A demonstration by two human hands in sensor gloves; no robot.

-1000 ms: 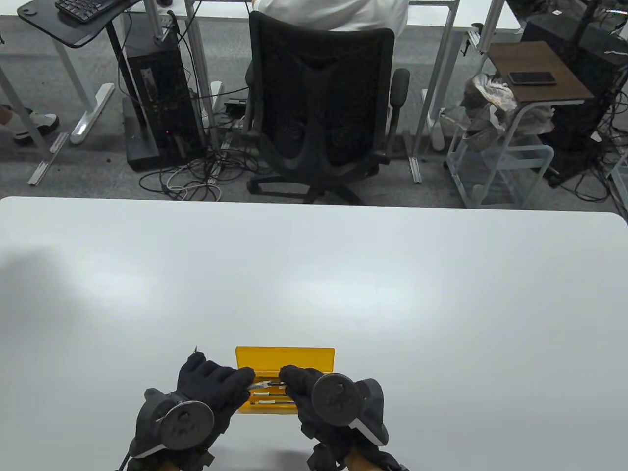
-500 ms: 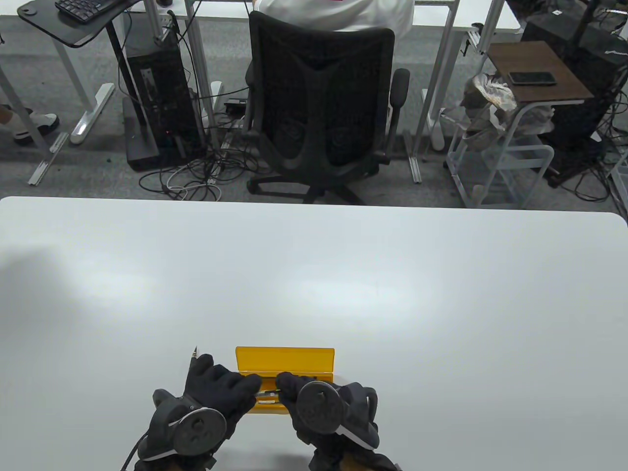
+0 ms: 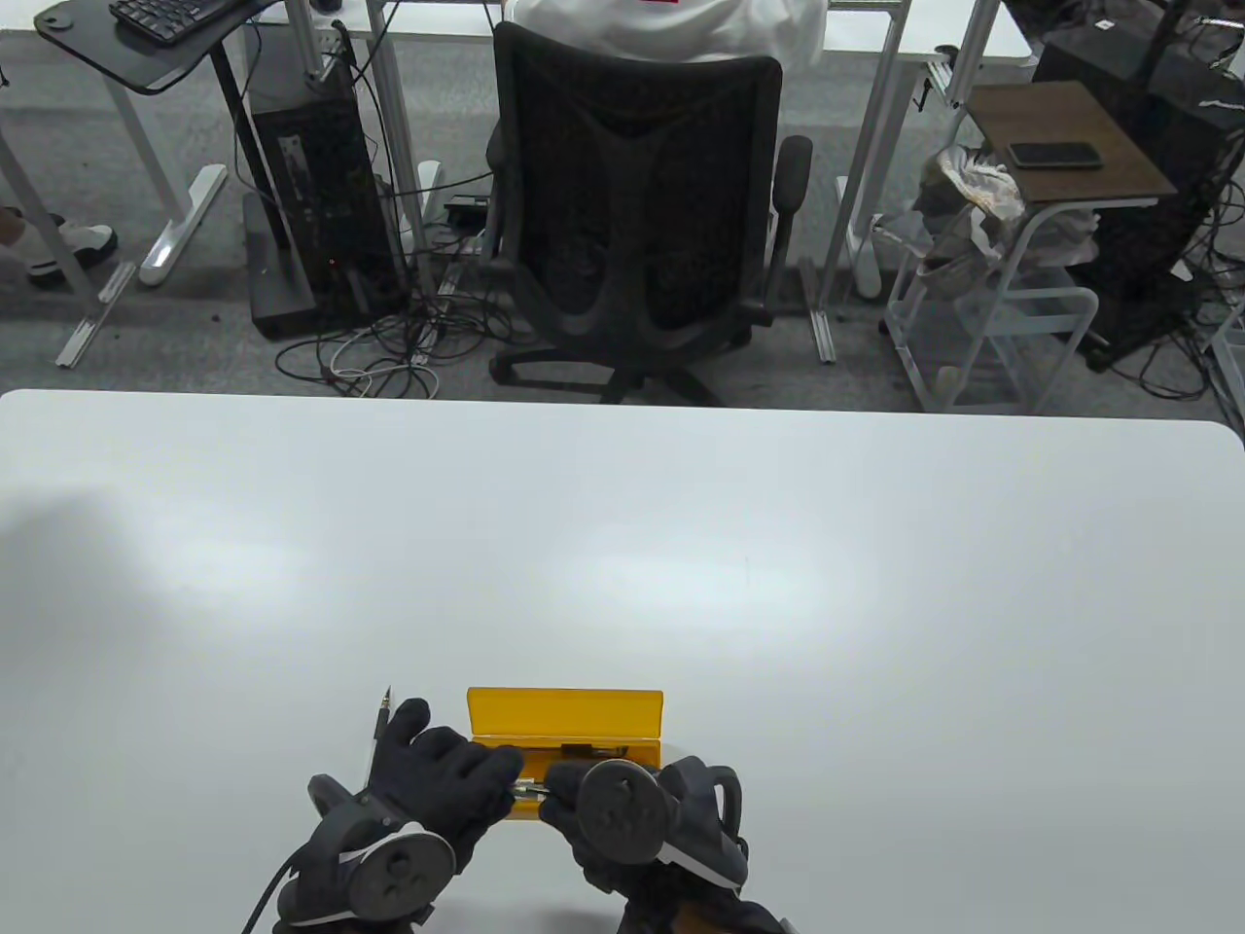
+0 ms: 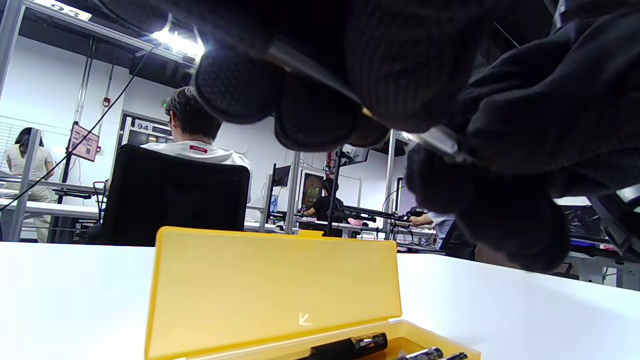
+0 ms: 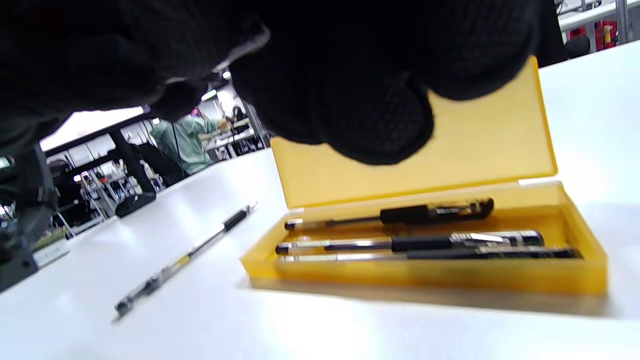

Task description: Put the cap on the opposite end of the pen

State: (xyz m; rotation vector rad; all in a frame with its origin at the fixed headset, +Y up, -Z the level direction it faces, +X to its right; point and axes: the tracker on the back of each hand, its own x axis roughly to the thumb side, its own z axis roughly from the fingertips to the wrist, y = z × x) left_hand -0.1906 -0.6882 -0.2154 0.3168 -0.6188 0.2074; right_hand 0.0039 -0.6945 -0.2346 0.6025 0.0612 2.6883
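Your left hand [image 3: 438, 778] and right hand [image 3: 584, 808] met fingertip to fingertip over the open yellow case [image 3: 564, 715] at the table's [image 3: 875, 632] 6 o'clock edge. Both pinched the pen [image 4: 320, 75], left on the barrel, right on its pale end. Three pens [image 5: 410, 240] lay in the case; a loose pen [image 5: 185, 257] sat at the case's 9 o'clock. A sign [image 4: 142, 126] at 10 o'clock in the left wrist view read "94".
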